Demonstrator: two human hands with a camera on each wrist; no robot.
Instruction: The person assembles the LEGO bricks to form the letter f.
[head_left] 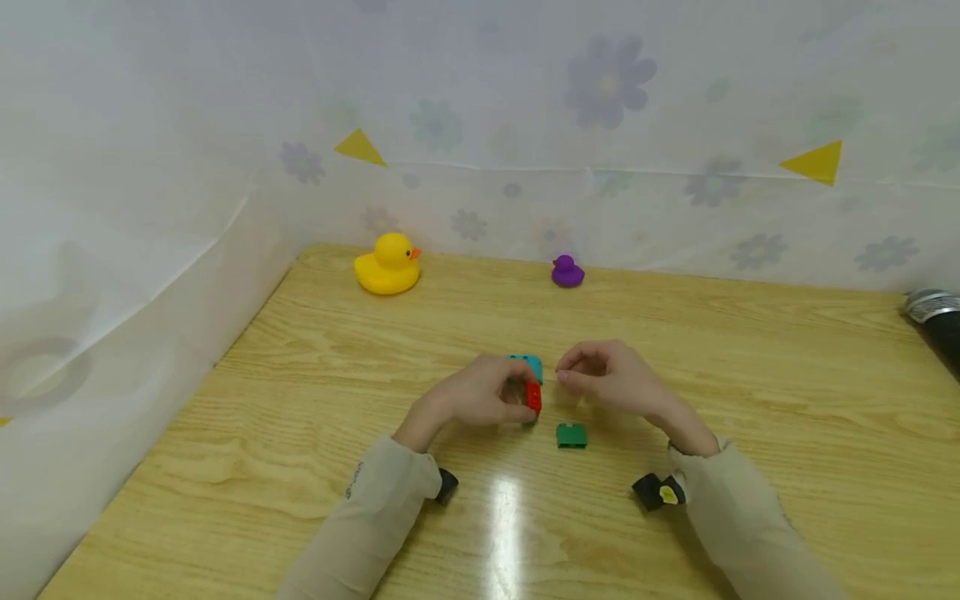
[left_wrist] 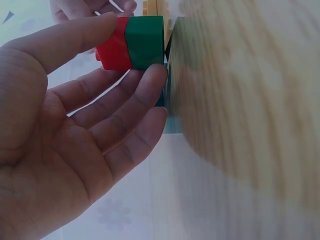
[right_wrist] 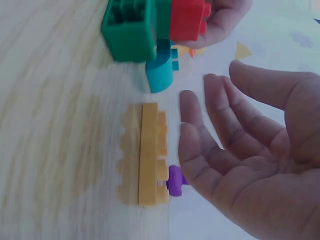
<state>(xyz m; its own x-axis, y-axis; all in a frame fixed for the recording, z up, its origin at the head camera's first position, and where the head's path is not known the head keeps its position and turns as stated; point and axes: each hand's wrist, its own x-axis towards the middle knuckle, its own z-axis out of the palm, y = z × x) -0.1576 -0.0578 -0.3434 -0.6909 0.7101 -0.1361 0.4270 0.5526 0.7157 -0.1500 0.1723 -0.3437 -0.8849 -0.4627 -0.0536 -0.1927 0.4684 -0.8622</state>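
Observation:
Between thumb and fingers, my left hand [head_left: 483, 390] pinches a red toy brick [head_left: 533, 397] joined to a green brick [left_wrist: 145, 42], seen clearly in the left wrist view. Just behind that hand lies a teal curved brick [head_left: 527, 365], partly covered in the head view. My right hand [head_left: 618, 379] hovers to the right, fingers loosely bent and holding nothing. Near it a long orange studded brick [right_wrist: 149, 155] stands on the table in the right wrist view; the hand hides it from the head camera. A separate green brick [head_left: 572, 436] lies in front, between the hands.
A yellow duck [head_left: 387, 265] and a smaller purple duck [head_left: 567, 272] stand along the table's back edge. At the far right is a microphone [head_left: 933, 312]. A flowered white curtain [head_left: 510, 100] closes off the back and left. The wooden table [head_left: 787, 375] extends under both arms.

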